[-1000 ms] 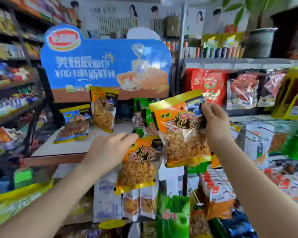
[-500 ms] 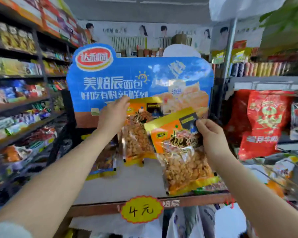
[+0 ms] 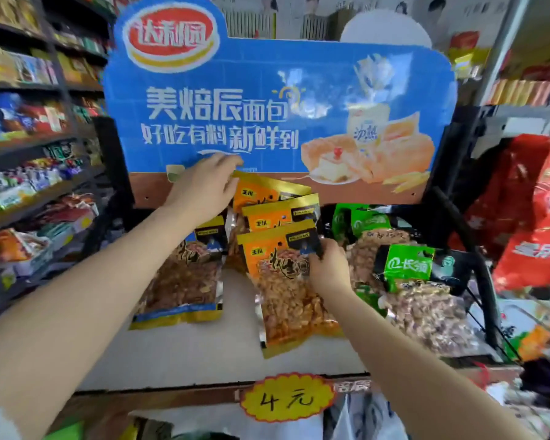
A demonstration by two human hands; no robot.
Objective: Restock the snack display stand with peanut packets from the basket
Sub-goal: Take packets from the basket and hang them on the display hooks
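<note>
As we judge these peanut packets light, floppy and slippery, our right hand (image 3: 329, 271) pinches the front packet (image 3: 286, 296) by its stiffer top corner on the shelf (image 3: 185, 354), while our left hand (image 3: 204, 190), grip unclear, touches the rear packet (image 3: 267, 190) at 11 o'clock.

Left hand (image 3: 204, 188) high, right hand (image 3: 329, 271) lower.

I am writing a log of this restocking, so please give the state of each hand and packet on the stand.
left hand: on the top edge of the back orange packet, grip unclear.
right hand: pinches the front orange packet at its upper corner.
middle orange packet: between those two, partly covered.
blue-edged packet: lies on the shelf, untouched.
green packets: lie at the right, untouched.
</note>
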